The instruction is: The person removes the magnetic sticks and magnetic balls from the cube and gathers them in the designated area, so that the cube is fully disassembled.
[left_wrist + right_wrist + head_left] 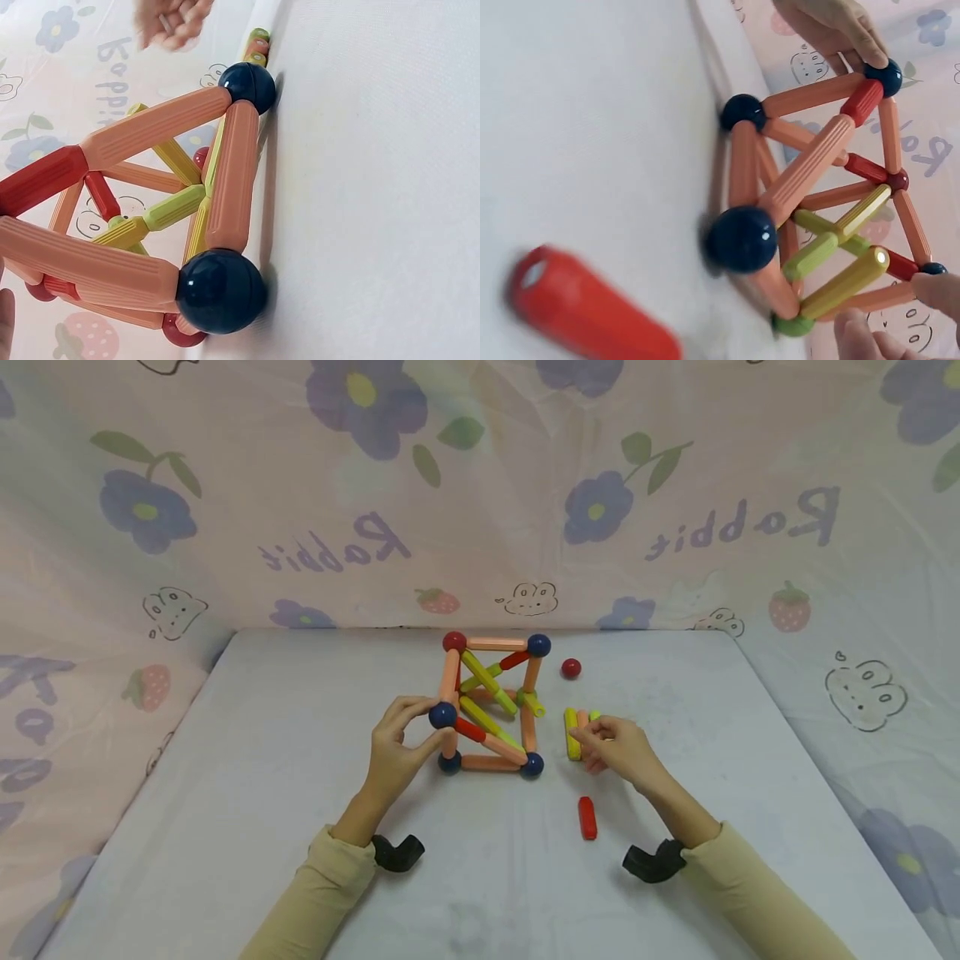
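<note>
A frame of magnetic rods and balls stands on the table, with peach rods (491, 763), red rods and yellow rods (491, 724) joined at dark blue, red and green balls. My left hand (393, 739) pinches a blue ball (442, 715) at the frame's raised near-left corner between thumb and fingers. A diagonal of a red rod (862, 102) and a peach rod (810, 165) runs from that ball down to a lower blue ball (742, 238). My right hand (622, 752) hovers at the loose yellow rod (572, 735) and its neighbours, its fingers bent loosely with nothing visible between them.
A loose red rod (587, 818) lies on the table nearer to me, below the right hand. Behind the loose rods sits a single red ball (572, 668). Patterned cloth (480, 527) hangs along the table's back edge.
</note>
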`<action>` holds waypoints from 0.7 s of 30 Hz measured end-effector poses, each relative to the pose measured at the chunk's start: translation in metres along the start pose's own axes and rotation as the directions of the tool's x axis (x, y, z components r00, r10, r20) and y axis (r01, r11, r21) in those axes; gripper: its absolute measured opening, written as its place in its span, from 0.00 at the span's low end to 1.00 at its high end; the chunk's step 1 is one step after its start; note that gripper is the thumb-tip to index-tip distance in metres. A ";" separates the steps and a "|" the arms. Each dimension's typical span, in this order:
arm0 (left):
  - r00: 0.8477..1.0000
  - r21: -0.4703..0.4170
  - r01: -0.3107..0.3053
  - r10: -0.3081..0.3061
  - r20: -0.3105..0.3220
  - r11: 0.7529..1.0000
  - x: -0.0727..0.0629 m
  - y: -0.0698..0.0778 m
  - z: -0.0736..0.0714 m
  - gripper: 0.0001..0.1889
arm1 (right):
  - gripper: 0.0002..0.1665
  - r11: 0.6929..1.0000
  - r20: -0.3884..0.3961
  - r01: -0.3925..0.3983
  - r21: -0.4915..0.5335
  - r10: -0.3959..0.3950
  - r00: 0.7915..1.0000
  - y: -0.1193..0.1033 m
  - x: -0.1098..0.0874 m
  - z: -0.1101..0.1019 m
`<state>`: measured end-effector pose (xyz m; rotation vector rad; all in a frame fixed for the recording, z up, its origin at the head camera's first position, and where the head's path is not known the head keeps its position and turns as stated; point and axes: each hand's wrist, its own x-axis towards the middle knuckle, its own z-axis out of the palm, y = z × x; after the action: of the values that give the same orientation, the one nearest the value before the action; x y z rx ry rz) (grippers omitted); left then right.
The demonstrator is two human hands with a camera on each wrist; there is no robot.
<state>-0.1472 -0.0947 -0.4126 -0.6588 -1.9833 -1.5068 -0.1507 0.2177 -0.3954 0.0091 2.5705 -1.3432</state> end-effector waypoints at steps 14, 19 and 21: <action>1.000 0.007 0.016 -0.016 -0.006 1.000 -0.002 -0.008 -0.001 0.24 | 0.37 0.991 0.163 -0.122 0.060 0.111 0.980 -0.040 0.053 0.025; 1.000 0.022 -0.008 0.008 -0.009 1.000 0.001 0.003 0.000 0.23 | 0.36 0.982 0.229 -0.174 0.066 0.155 0.961 -0.044 0.065 0.026; 1.000 0.022 -0.016 0.017 -0.012 1.000 0.001 0.004 0.001 0.23 | 0.34 0.980 0.242 -0.188 0.068 0.167 0.956 -0.043 0.069 0.025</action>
<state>-0.1457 -0.0922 -0.4092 -0.6535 -1.9777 -1.4739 -0.2171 0.1657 -0.3887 0.0894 2.2533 -1.3070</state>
